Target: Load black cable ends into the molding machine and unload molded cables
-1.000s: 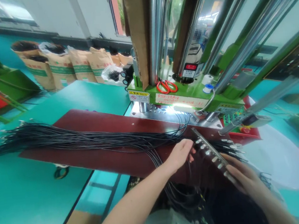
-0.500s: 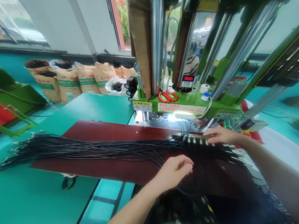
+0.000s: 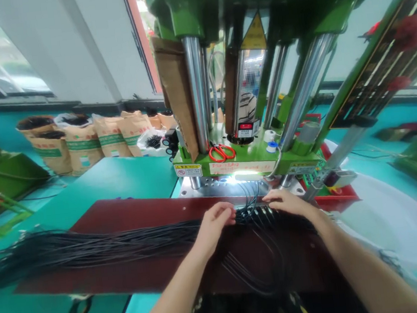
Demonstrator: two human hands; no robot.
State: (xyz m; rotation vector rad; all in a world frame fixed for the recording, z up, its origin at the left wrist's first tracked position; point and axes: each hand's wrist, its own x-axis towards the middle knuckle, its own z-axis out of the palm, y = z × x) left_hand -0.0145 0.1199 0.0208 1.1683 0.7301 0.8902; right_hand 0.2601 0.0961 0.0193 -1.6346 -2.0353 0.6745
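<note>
A narrow metal bar (image 3: 250, 205) with a row of black cables and silver ends along it lies at the front of the green press (image 3: 287, 155). My right hand (image 3: 287, 202) is closed on the bar's right end. At its left end, my left hand (image 3: 216, 221) has curled fingers among the cables; what they hold is hidden. The long bundle of black cables (image 3: 120, 244) stretches left over a dark red board (image 3: 105, 279), its silver tips fanned out and blurred. Several looser cables (image 3: 252, 277) bend toward me below the hands.
Red-handled scissors (image 3: 222, 152) and a blue-and-white spool (image 3: 272, 146) sit on the press ledge. A bright lamp lights the metal plate (image 3: 189, 189) beneath. To the right are a red tray (image 3: 343, 199) and a white round surface (image 3: 400, 220). Paper sacks (image 3: 83, 145) line the wall.
My left hand has moved up and away from me to the bar's left end. My right hand stays at the right end. The camera view has shifted, bringing the press's top into sight.
</note>
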